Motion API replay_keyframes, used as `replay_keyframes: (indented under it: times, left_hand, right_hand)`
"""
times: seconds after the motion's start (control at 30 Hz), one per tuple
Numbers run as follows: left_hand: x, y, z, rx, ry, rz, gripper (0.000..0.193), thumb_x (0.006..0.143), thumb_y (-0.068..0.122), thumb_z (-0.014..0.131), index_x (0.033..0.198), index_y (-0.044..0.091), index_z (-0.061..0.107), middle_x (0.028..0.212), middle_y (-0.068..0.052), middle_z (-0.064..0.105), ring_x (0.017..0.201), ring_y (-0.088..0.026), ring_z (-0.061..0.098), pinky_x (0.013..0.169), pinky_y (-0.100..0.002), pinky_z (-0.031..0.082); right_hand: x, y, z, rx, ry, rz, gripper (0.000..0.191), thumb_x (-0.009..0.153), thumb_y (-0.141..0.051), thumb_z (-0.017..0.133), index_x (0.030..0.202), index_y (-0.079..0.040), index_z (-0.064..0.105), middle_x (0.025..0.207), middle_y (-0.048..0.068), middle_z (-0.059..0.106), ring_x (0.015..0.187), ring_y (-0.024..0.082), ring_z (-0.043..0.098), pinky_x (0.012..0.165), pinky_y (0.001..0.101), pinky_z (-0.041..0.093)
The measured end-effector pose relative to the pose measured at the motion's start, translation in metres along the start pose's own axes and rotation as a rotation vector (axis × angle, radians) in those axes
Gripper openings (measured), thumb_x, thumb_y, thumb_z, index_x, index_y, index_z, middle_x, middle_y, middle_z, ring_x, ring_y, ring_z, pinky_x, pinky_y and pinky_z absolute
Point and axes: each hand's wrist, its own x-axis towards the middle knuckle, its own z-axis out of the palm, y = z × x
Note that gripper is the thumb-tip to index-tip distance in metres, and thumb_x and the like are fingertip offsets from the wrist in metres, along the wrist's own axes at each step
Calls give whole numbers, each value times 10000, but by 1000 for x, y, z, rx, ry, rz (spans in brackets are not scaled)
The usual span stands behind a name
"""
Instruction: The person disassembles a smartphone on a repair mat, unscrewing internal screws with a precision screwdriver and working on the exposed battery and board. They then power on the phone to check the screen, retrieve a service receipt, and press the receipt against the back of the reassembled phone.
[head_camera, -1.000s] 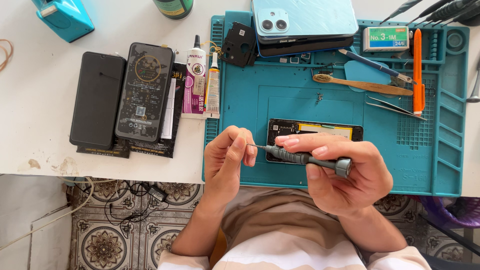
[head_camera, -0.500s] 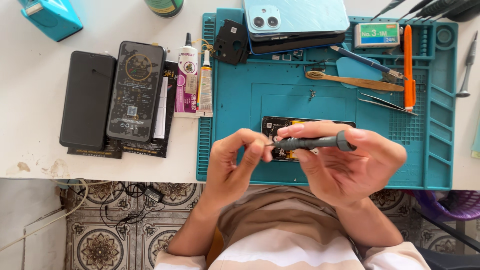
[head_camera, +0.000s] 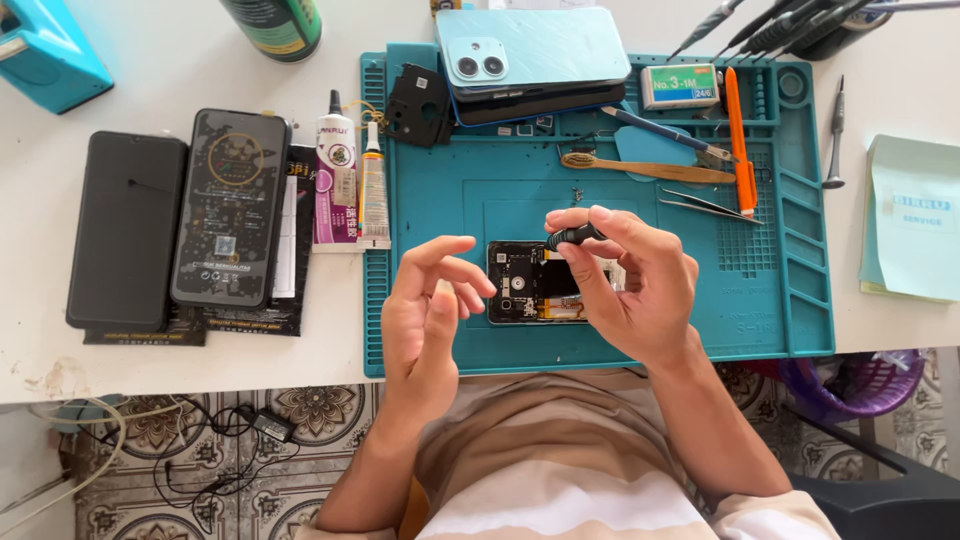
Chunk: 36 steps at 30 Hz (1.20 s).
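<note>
The right hand (head_camera: 630, 290) pinches a small dark screwdriver (head_camera: 575, 237) between thumb and fingers. Its tip points down at the opened phone (head_camera: 535, 283), which lies flat on the teal mat (head_camera: 600, 180), near the mat's front edge. The left hand (head_camera: 430, 310) holds nothing. Its fingers are loose and curled, just beside the phone's left end.

To do this well, I think the screwdriver should stand straight up on the screw, and the free hand should press the phone so it does not slide. Turn slowly, because the screws are tiny and could roll away.

Counting things: 1 opened phone under the hands. 1 light blue phone (head_camera: 535, 45) sits at the back edge of the mat, on top of a dark one. 2 dark phones (head_camera: 228, 205) lie on the white table (head_camera: 150, 360), left of the mat. 2 glue tubes (head_camera: 337, 180) stand side by side at the mat's left edge. On the right side of the mat are 1 orange tool (head_camera: 740, 140), 1 pair of tweezers (head_camera: 705, 203) and 1 wooden brush (head_camera: 645, 168).
</note>
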Motion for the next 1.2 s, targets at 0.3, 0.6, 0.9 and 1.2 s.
replay_keyframes:
  times: [0.3,0.6,0.9,1.2]
  left_hand:
    - [1,1,-2,8,-46,10,500,1120,430,496,1389,12,553,1022,-67,680,882,-102,555,810,-243,476]
    - [3,7,0,19,-57,12,461,1124,403,503,1356,10,567,1018,-62,687,896,-80,575,831,-236,491]
    - [7,21,32,1044,-119,285,551,942,409,690,1312,4,634,1312,-159,624,1230,-341,544,985,-467,430]
    - [8,18,39,1168,-139,279,565,945,431,693,1341,30,659,1368,-122,622,1259,-329,534,1009,-463,432]
  right_hand:
    - [4,-2,4,-8,-7,38,423,1052,104,651,1393,-59,463,1216,179,683,1118,258,733,826,319,642]
    - [19,-25,-22,-318,-139,38,465,885,-17,852,1295,-75,639,1086,131,679,976,231,659,802,318,536]
    - [24,-16,-20,-197,-148,-76,474,949,22,787,1349,-122,575,1289,150,673,1082,271,667,906,334,564]
    - [20,-13,-17,-167,-126,-101,484,950,38,785,1344,-153,580,1161,81,729,997,225,692,930,356,546]
